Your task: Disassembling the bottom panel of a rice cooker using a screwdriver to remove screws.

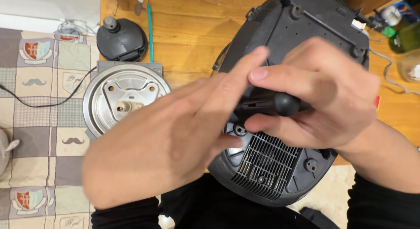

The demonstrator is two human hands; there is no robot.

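Right hand (319, 97) grips black round-ended tool handle (284, 104), probably screwdriver; tip hidden. Left hand (175, 137) open, fingers extended, fingertip touching handle. Both over upturned black appliance base (280, 163), centre-near, resting across lap and wooden table (188, 41) edge. Risk: base sliding off lap under pressure; tool slipping onto vent grille. Round metal plate (124, 97) left. Small red label at far-right edge; green bottle (407, 36) far right.
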